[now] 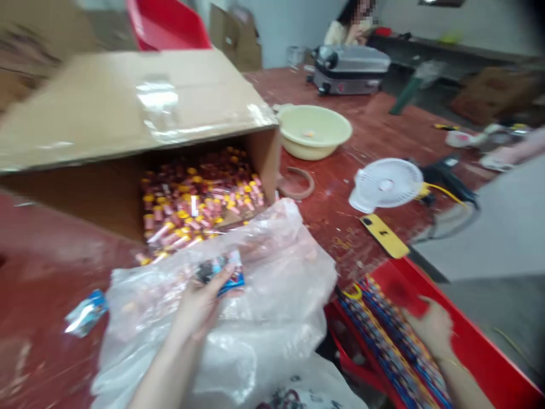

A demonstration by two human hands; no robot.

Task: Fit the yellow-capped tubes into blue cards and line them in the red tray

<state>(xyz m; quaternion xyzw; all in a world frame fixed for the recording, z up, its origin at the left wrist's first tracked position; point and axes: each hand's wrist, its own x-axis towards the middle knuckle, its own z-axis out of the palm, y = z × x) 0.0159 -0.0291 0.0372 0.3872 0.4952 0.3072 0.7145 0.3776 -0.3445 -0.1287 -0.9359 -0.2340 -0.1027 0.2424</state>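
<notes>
My left hand [202, 304] pinches a small blue and dark printed packet [232, 275] above a crumpled clear plastic bag [272, 284]. My right hand [432, 326] is at a red bin [481, 341], beside long stacks of multicoloured items [378, 335] standing in rows. Its fingers are blurred and partly hidden, so whether it grips anything does not show. Another blue and silver packet [87, 312] lies on the table to the left. Behind the bag, an open cardboard box [128, 119] on its side holds many small pink pieces with yellow caps [200, 199].
On the red table [327, 216] are a pale yellow basin [315, 133], a brown ring [298, 184], a white fan [387, 184] and a yellow phone [385, 236]. A grey suitcase [351, 68] stands farther back, with a person [349, 28] beyond it.
</notes>
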